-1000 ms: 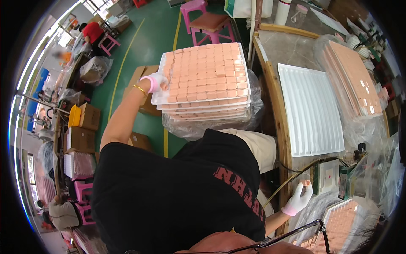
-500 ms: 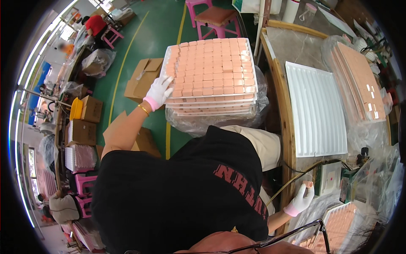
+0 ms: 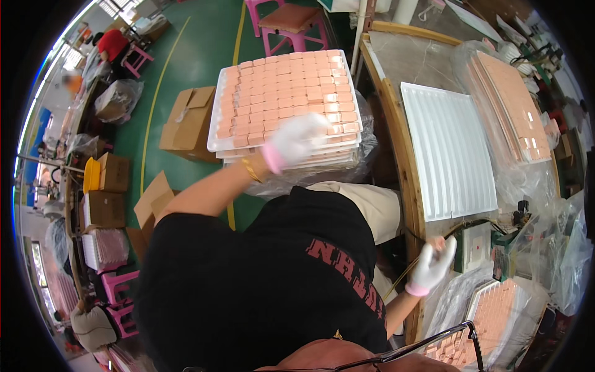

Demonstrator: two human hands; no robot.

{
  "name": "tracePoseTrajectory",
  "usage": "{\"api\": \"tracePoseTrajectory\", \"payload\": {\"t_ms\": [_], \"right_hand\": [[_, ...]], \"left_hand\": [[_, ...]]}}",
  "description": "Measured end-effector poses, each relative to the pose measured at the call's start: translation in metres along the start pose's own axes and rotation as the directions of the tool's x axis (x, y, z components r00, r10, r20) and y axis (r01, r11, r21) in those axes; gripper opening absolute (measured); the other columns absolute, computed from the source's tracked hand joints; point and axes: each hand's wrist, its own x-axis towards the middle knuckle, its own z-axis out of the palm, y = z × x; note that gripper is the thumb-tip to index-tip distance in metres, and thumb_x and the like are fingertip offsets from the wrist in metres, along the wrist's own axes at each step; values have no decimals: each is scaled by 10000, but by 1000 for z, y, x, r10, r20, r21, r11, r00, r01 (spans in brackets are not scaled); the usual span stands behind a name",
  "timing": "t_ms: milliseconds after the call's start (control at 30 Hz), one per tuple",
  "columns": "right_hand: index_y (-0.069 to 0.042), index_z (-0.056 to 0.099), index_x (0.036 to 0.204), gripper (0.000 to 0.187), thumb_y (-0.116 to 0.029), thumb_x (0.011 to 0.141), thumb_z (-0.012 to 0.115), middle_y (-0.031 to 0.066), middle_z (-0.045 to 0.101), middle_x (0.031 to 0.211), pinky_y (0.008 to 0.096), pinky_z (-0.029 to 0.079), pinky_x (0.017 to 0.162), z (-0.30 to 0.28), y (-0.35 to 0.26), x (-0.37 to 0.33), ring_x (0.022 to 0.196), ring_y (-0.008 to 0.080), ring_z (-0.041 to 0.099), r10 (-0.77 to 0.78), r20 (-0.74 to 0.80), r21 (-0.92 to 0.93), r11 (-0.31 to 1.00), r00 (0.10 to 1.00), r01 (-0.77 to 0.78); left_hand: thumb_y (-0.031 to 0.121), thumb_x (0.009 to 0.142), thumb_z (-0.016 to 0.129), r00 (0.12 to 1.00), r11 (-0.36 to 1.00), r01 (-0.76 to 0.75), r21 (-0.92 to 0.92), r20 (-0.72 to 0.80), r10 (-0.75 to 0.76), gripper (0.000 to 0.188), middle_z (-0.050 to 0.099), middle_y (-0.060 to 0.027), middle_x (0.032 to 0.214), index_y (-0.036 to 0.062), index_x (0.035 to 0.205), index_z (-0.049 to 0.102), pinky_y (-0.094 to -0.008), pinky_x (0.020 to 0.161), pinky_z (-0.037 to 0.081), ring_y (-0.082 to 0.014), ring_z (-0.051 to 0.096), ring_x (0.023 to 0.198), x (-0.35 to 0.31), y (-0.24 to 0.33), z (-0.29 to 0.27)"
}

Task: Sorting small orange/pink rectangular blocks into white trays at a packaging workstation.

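Note:
My left hand (image 3: 297,141), in a white glove with a pink cuff, is over the near edge of a stack of white trays (image 3: 214,127). It is smeared by motion, so its fingers cannot be read. Rows of small peach-coloured blocks (image 3: 266,93) fill the top tray. On the right, my gloved right hand (image 3: 431,270) pinches one small peach block (image 3: 438,243) between raised fingers. That hand is beside a small pale box-shaped device (image 3: 476,248) on the bench. Clear plastic wrap lies around the stack's base.
A white ribbed tray (image 3: 447,152) lies on the wood-edged bench (image 3: 396,118). Behind it are stacked peach sheets (image 3: 508,102) in plastic. Another tray of blocks (image 3: 493,313) sits lower right. Cardboard boxes (image 3: 189,121) stand on the green floor, and a pink stool (image 3: 294,31) is beyond.
My left hand has moved right from the stack's left corner to its near edge. My right hand has risen slightly with the block. The whole view has shifted a little.

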Motion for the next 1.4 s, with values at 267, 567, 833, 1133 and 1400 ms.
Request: {"api": "tracePoseTrajectory", "payload": {"t_ms": [267, 567, 833, 1133, 1400], "right_hand": [[7, 460, 1269, 612, -73, 740, 759, 155, 643, 998, 331, 531, 716, 99, -62, 15, 844, 270, 659, -223, 384, -37, 966, 896, 256], [-31, 556, 1179, 508, -151, 725, 749, 178, 590, 1121, 426, 453, 886, 114, -55, 55, 1014, 348, 569, -352, 460, -231, 839, 815, 493], [-86, 574, 1148, 472, -235, 730, 737, 155, 565, 1144, 464, 449, 840, 82, -16, 85, 989, 379, 544, -288, 324, -733, 525, 901, 432], [-104, 654, 946, 329, -404, 822, 603, 156, 628, 994, 455, 477, 807, 73, 2, 93, 920, 336, 601, 179, 303, -885, 416, 936, 207], [-100, 643, 1009, 378, -415, 802, 621, 133, 612, 1061, 426, 456, 868, 72, -14, 115, 1012, 301, 577, 279, 351, -895, 380, 894, 232]], "left_hand": [[236, 839, 666, 889, 934, 152, -322, 458, 13, 315, 571, -91, 1061, 60, 1092, 601, -310, 825, 476, -223, 591, 923, 4, 53, 99], [222, 806, 657, 1000, 761, -1, 649, 4, -2, 356, 560, -119, 894, 53, 1107, 570, -378, 738, 465, -300, 562, 828, -64, -50, -94], [252, 824, 626, 955, 448, 87, 890, 53, -292, 509, 546, -129, 1032, 83, 1284, 488, -412, 805, 448, -329, 537, 935, -140, -85, -143], [455, 891, 457, 972, 516, -57, 855, -70, 223, 600, 475, -205, 1246, 9, 1291, 472, -454, 959, 363, -383, 463, 1116, -61, -60, -85], [306, 822, 602, 877, 842, -476, 253, 69, 475, 518, 475, -222, 1248, 19, 1241, 505, -449, 933, 399, -387, 484, 1095, 14, 7, 81]]}}
